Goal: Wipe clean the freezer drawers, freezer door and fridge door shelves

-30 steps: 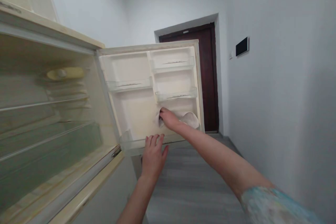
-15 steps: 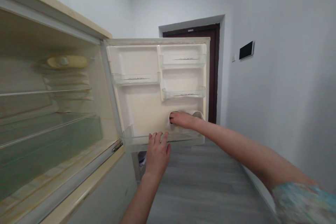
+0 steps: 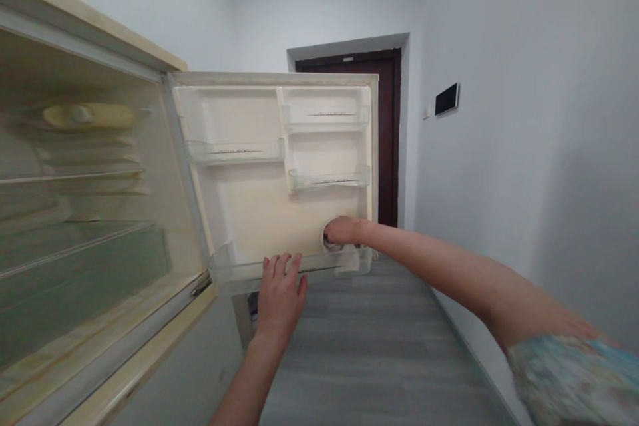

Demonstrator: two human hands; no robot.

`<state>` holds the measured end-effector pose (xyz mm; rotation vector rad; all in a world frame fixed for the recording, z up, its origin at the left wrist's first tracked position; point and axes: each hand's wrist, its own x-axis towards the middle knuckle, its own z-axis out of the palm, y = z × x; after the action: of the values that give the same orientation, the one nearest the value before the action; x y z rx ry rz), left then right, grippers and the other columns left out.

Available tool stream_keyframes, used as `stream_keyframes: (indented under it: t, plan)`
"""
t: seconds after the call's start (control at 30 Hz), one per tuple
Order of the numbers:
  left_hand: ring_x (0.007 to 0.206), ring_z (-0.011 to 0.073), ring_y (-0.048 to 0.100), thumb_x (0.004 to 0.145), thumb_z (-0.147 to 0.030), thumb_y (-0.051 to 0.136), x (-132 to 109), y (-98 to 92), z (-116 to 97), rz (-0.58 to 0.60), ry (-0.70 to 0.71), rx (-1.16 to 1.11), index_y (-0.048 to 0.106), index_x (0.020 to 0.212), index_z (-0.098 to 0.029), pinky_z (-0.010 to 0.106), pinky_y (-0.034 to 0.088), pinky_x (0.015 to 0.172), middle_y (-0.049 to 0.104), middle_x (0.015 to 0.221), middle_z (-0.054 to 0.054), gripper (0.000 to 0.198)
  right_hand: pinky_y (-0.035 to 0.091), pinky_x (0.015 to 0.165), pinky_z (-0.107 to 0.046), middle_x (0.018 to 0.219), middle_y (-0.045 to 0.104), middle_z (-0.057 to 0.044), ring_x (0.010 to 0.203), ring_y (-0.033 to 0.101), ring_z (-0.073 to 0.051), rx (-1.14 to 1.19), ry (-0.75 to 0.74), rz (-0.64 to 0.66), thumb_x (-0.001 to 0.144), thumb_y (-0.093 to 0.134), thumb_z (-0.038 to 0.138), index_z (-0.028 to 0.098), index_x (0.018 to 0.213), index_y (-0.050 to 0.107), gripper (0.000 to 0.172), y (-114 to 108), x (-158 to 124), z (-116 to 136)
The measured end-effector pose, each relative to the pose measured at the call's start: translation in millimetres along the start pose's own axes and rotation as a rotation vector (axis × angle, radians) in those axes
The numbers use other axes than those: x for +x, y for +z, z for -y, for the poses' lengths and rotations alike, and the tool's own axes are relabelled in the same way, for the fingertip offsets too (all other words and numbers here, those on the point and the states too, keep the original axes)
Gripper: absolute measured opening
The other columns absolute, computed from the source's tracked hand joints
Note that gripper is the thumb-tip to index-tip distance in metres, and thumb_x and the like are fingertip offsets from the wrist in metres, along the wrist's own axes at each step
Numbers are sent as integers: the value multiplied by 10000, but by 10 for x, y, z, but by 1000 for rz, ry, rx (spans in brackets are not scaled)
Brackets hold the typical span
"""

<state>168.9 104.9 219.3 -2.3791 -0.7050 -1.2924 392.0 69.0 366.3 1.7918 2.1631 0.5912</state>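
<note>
An open fridge door [image 3: 259, 213] with cream inner lining and clear door bins faces me. My left hand [image 3: 279, 296] rests with fingers stretched out against the front of the bottom door bin [image 3: 239, 269]. My right hand [image 3: 344, 231] reaches into the right end of that bin, fingers curled round a white cloth [image 3: 333, 244] pressed to the door lining. Most of the cloth is hidden by the hand.
The fridge interior [image 3: 84, 213] with glass shelves and a yellowish lamp cover [image 3: 87, 116] is on the left. A dark brown door [image 3: 387, 140] stands behind the fridge door. A small black wall panel [image 3: 446, 98] hangs on the right wall. Grey floor lies below.
My right hand with the cloth has moved down and to the right along the door lining, into the bottom bin's right end. My left hand stays on the bin's front.
</note>
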Motion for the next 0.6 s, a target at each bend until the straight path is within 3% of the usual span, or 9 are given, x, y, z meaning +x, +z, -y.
stream_keyframes:
  t: [0.17,0.23,0.3,0.37,0.5,0.6]
  plan:
    - [1227,336,526,954,-204,639,-12,0,2,-13,17,9,632,1343,-108,607,393,1203,623,1256,145,401,477,1057,-415,1316,663,-247,1267,629,-314,-62,159,-159,1026,413,70,49,1212,739,376,-174,-191,-199]
    - [1224,338,527,953,-211,643,-14,6,5,-16,19,11,632,1344,-108,604,392,1203,624,1250,145,405,495,1024,-394,1268,696,-218,1210,661,-296,-58,152,-49,1016,468,84,84,1158,767,331,-162,-267,-206]
    - [1222,342,529,955,-220,641,-11,12,4,-9,19,14,633,1343,-108,604,389,1203,625,1247,147,404,533,902,-339,1105,761,-166,1032,725,-261,-40,125,125,947,601,78,122,1008,808,220,-107,-309,-162]
    - [1223,344,532,959,-222,632,-5,11,-2,1,10,13,632,1344,-108,605,383,1207,625,1251,148,402,536,838,-322,976,781,-140,921,739,-247,-35,114,218,869,708,89,135,883,817,119,-75,-324,-137]
    - [1237,344,533,959,-219,622,-5,-6,-22,24,-9,7,630,1353,-115,601,380,1218,627,1260,145,407,490,984,-378,1117,775,-122,1123,687,-281,-43,64,238,793,818,189,183,896,817,103,-155,-307,-264]
    - [1246,346,533,949,-219,635,-11,-15,-31,31,-20,-2,630,1360,-124,605,376,1224,627,1266,145,423,463,1013,-343,1087,789,-55,1122,680,-239,19,49,345,710,815,104,225,871,814,202,-160,-194,-323]
